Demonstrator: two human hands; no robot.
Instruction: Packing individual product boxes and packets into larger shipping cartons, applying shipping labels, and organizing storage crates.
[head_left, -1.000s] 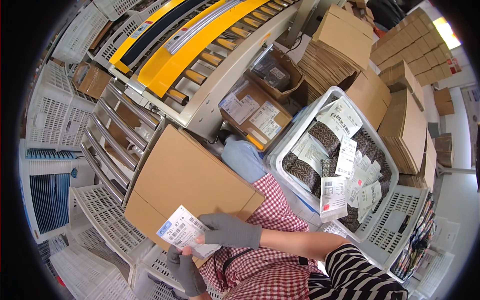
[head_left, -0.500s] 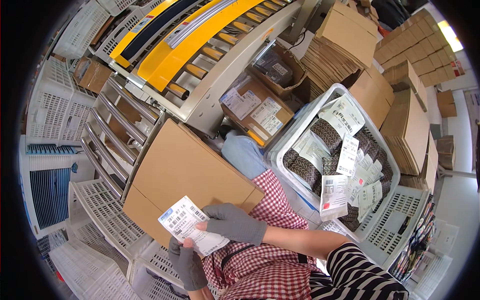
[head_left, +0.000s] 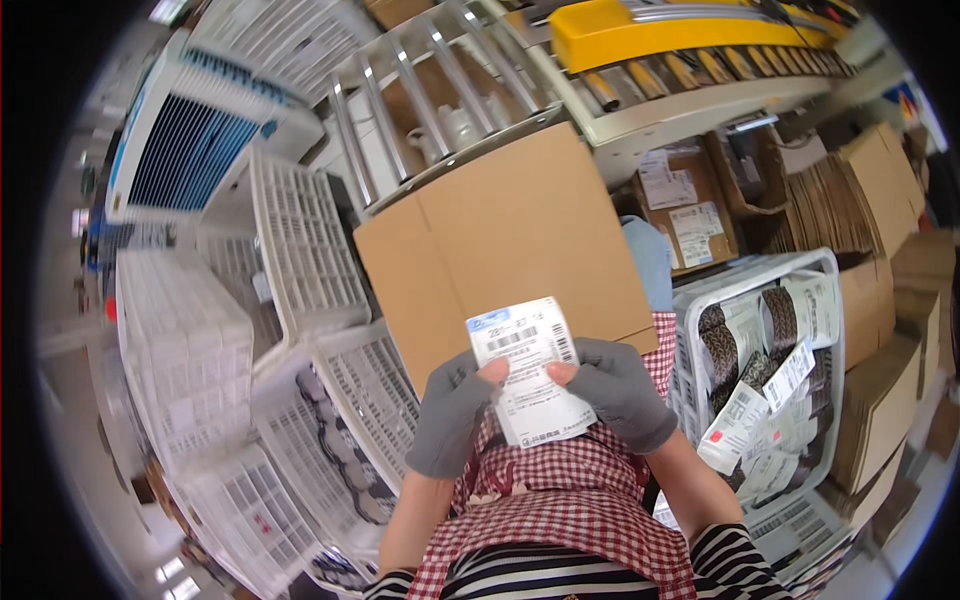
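Note:
Both my hands wear grey gloves that leave the fingertips bare. They hold a white printed label sheet (head_left: 528,375) in front of my red checked apron. My left hand (head_left: 447,413) pinches the sheet's left edge with its thumb on top. My right hand (head_left: 622,395) grips the right edge the same way, thumb over the print. The fingers behind the sheet are hidden. Just beyond the sheet lies a flat brown cardboard box (head_left: 510,240), its near edge close to the label.
White perforated crates (head_left: 310,240) stand at the left, near a blue-and-white slatted unit (head_left: 195,140). Metal rollers (head_left: 430,90) and a yellow-topped conveyor (head_left: 680,35) run beyond the cardboard. To the right, a white crate (head_left: 690,330) holds patterned packs with labels, beside folded cartons (head_left: 835,205).
My view has swung to the left, so the surroundings sit further right. My right hand has shifted to the sheet's right edge, and the sheet now stands straighter between both hands.

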